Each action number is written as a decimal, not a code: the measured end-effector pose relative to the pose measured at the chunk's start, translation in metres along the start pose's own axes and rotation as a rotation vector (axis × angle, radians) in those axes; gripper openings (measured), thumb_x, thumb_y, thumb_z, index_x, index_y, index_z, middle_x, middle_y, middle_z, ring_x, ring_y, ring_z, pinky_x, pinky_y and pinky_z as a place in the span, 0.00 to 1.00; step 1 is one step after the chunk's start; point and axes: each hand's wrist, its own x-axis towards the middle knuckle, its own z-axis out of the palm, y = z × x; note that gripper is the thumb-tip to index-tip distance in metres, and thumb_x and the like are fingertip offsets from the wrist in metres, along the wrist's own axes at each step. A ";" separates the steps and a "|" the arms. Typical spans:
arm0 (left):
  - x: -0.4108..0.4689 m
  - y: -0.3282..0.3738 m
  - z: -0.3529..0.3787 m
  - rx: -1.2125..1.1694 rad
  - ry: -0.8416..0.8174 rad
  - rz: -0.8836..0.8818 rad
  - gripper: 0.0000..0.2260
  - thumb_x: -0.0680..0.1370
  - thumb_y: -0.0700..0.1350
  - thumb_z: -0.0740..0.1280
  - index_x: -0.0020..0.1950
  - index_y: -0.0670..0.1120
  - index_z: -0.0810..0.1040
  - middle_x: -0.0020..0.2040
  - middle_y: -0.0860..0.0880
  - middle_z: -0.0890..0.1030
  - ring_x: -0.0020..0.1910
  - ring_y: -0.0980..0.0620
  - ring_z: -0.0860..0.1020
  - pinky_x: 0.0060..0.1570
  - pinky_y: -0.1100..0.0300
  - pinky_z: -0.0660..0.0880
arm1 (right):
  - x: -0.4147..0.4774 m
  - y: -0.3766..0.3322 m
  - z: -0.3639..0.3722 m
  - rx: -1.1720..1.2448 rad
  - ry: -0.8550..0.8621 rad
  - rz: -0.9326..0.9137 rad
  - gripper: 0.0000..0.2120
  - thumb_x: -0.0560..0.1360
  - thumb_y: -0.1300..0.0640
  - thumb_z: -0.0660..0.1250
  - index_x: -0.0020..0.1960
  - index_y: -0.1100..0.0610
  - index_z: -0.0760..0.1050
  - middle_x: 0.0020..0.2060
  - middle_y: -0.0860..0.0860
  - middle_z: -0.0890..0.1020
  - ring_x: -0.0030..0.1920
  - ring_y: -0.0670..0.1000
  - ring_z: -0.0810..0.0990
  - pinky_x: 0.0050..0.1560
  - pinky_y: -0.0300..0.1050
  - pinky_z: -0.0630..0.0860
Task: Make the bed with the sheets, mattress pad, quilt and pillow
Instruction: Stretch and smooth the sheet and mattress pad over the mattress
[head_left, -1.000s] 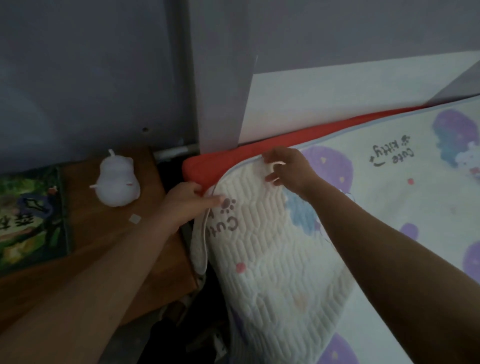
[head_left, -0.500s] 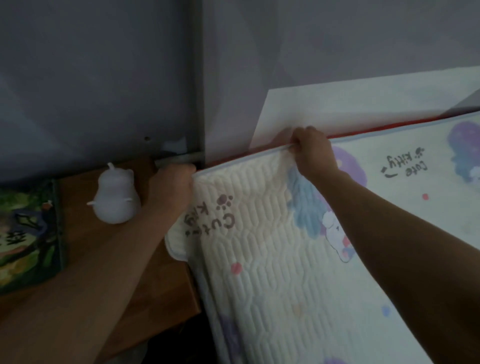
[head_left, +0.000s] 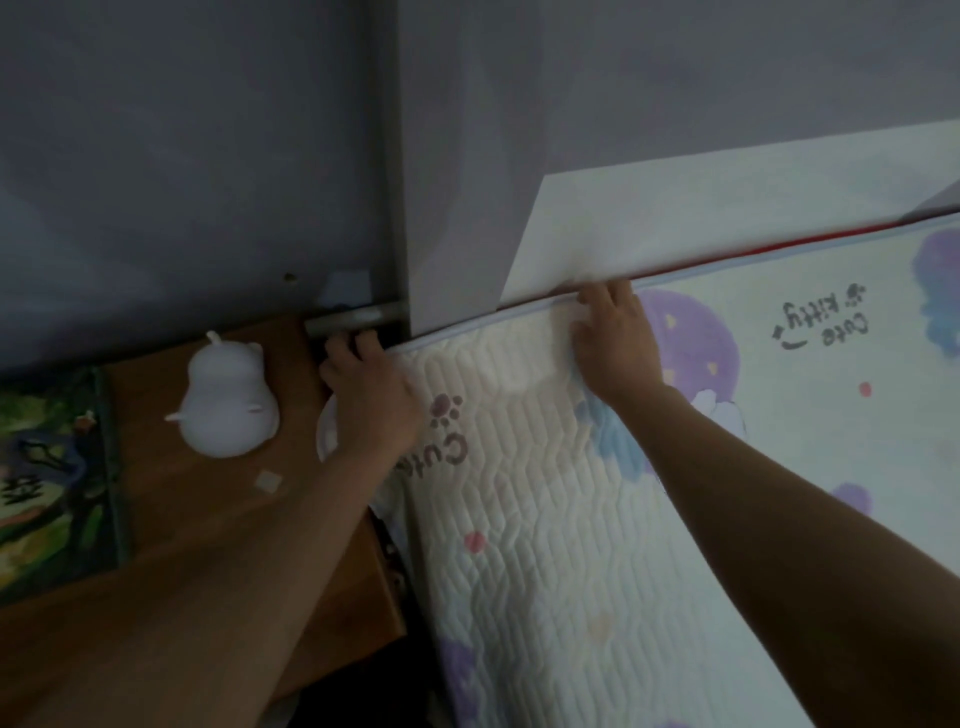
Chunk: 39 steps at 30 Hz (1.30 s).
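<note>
Mattress pad (head_left: 545, 519): we see it spread flat, its top edge along the white panel (head_left: 675, 218).
Left hand (head_left: 371, 400): our fingers curl over the pad's corner, gripping it.
Right hand (head_left: 615, 345): our fingers lie nearly straight, pressing the pad's top edge.
Tabletop (head_left: 208, 519): 1 white figurine (head_left: 228, 400) stands here.

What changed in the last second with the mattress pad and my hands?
The folded-back corner of the mattress pad was pulled up to the wall, covering the red mattress except a thin strip. The left hand moved up to grip the pad's corner; the right hand slid up to press its top edge. The white figurine, book and nightstand stayed put.
</note>
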 end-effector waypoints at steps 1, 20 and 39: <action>-0.008 0.005 0.008 -0.138 -0.029 -0.081 0.31 0.77 0.46 0.63 0.75 0.40 0.54 0.74 0.36 0.52 0.71 0.33 0.57 0.70 0.47 0.56 | -0.002 0.003 0.003 -0.051 -0.015 0.005 0.15 0.73 0.58 0.59 0.58 0.61 0.73 0.58 0.61 0.73 0.56 0.64 0.73 0.53 0.55 0.71; 0.020 0.008 0.062 -0.645 -0.255 -0.271 0.35 0.79 0.61 0.55 0.78 0.44 0.45 0.75 0.40 0.59 0.72 0.40 0.62 0.72 0.48 0.60 | -0.011 0.017 -0.004 -0.045 -0.434 0.021 0.26 0.82 0.48 0.53 0.77 0.50 0.51 0.78 0.50 0.48 0.77 0.52 0.45 0.70 0.68 0.50; -0.092 0.064 0.085 0.836 -0.391 0.735 0.49 0.68 0.64 0.70 0.70 0.68 0.31 0.71 0.49 0.22 0.71 0.34 0.30 0.63 0.26 0.47 | -0.206 0.156 -0.084 -0.040 -0.312 0.364 0.22 0.81 0.53 0.56 0.74 0.55 0.62 0.72 0.55 0.67 0.71 0.55 0.66 0.70 0.51 0.62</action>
